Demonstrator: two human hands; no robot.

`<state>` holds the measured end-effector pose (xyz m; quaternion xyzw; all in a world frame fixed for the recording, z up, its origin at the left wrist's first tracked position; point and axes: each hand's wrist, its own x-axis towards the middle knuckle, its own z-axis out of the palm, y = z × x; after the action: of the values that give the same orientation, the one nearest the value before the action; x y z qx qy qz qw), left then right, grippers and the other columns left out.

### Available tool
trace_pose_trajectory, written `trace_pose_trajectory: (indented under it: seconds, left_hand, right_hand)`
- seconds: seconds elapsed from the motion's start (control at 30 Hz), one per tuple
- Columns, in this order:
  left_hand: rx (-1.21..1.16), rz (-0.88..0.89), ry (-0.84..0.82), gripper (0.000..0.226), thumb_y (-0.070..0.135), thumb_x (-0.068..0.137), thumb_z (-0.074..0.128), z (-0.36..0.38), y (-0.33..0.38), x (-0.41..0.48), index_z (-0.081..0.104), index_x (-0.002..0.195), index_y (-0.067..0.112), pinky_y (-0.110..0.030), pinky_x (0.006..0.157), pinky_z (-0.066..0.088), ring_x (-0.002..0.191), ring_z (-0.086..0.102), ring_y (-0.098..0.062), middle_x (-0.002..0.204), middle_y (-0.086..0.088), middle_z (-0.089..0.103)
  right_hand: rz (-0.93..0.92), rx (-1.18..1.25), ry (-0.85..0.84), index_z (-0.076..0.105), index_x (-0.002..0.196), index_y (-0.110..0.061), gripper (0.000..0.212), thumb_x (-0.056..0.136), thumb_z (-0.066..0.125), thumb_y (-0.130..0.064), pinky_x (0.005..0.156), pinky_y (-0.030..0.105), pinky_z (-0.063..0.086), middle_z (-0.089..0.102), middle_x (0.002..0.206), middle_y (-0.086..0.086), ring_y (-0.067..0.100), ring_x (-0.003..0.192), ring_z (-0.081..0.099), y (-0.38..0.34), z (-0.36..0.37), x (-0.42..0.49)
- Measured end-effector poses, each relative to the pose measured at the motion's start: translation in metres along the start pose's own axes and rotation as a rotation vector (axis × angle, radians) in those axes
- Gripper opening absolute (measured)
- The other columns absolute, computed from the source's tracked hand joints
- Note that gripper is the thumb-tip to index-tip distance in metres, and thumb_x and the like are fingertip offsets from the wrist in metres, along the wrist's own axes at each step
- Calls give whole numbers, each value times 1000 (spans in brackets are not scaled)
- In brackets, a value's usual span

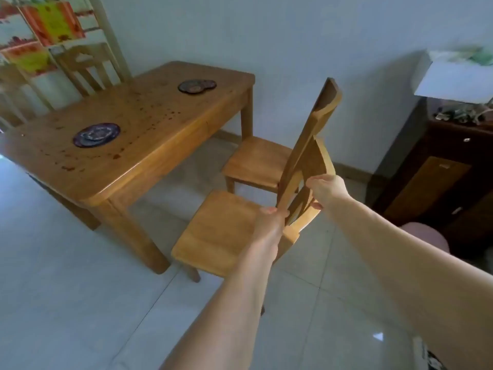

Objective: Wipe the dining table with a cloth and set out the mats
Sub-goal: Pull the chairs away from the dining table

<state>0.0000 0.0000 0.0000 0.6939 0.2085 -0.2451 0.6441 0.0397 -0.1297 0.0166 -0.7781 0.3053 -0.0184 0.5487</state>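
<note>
A wooden dining table stands at the left, its top speckled with dark red spots. Two small stacks of round dark patterned mats lie on it: one near stack and one far stack. Both my hands grip the backrest of the nearest wooden chair, which stands a little away from the table's near corner. My left hand holds the left upright. My right hand holds the top rail on the right. No cloth is in view.
A second wooden chair stands behind the near one, by the table's right side. Two more chairs stand at the far side. A dark wooden cabinet with a white box on top is at the right. The floor is pale tile.
</note>
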Motion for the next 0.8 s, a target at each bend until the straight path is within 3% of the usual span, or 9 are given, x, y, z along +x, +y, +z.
trace_pose_trajectory:
  seconds: [0.07, 0.13, 0.2, 0.3, 0.37, 0.5, 0.63, 0.73, 0.8]
  left_hand:
    - [-15, -46, 44, 21, 32, 96, 57, 9, -8, 6, 50, 113, 21, -31, 81, 42, 84, 55, -16, 95, 2, 54]
    - [-224, -195, 20, 46, 39, 92, 62, 15, -21, 12, 45, 131, 21, -39, 91, 44, 116, 54, -31, 127, -7, 54]
    - [-469, -359, -28, 55, 47, 87, 66, 23, -30, 17, 37, 129, 27, -56, 100, 45, 136, 36, -40, 147, -10, 37]
    - [-870, -484, 9, 72, 50, 78, 76, 40, -35, 25, 37, 129, 18, -63, 70, 56, 126, 43, -47, 136, -17, 38]
    - [-1005, -478, 61, 63, 40, 79, 78, 48, -35, 29, 44, 121, 8, -62, 64, 57, 103, 54, -47, 120, -20, 48]
    - [-1023, -451, 151, 32, 25, 86, 71, 50, -36, 34, 51, 96, 2, -54, 76, 59, 92, 60, -40, 103, -22, 58]
    - [-1033, -409, 230, 25, 20, 88, 68, 39, -38, 30, 50, 95, 3, -55, 88, 55, 84, 56, -39, 100, -20, 56]
    - [-1055, -353, 289, 28, 17, 87, 66, 20, -40, 31, 50, 108, 5, -57, 88, 54, 96, 54, -44, 104, -21, 52]
    - [-1065, -325, 336, 32, 16, 88, 65, 4, -41, 32, 51, 114, 5, -58, 90, 53, 101, 53, -45, 104, -21, 52]
  right_hand:
    - [22, -69, 30, 65, 103, -15, 16, 96, 51, -13, 67, 29, 52, 59, 89, 2, 17, 78, 56, 4, -2, 14]
    - [57, -107, 35, 64, 114, -18, 22, 96, 51, -14, 85, 33, 50, 58, 116, 7, 26, 106, 55, 12, -2, 26]
    - [95, -139, 30, 60, 127, -22, 32, 96, 51, -14, 102, 41, 46, 51, 130, 8, 31, 121, 48, 16, -3, 37]
    - [145, -110, -27, 51, 134, -20, 40, 95, 50, -15, 96, 42, 51, 48, 133, 10, 33, 116, 53, 20, -9, 52]
    - [177, -93, -49, 47, 134, -15, 40, 94, 50, -16, 89, 40, 55, 48, 131, 12, 32, 108, 57, 23, -10, 61]
    - [228, -75, -72, 35, 138, -13, 48, 93, 52, -15, 78, 43, 59, 52, 128, 14, 34, 105, 60, 30, -12, 73]
    - [285, -69, -174, 53, 105, -10, 12, 97, 50, -19, 41, 29, 50, 62, 93, 14, 27, 70, 66, 32, -15, 81]
    - [298, -63, -288, 48, 85, -10, 16, 97, 53, -21, 42, 31, 51, 56, 81, 12, 27, 62, 65, 27, -10, 79]
    - [328, -34, -381, 50, 97, -7, 19, 95, 57, -24, 47, 35, 54, 54, 86, 13, 30, 67, 66, 27, -4, 76]
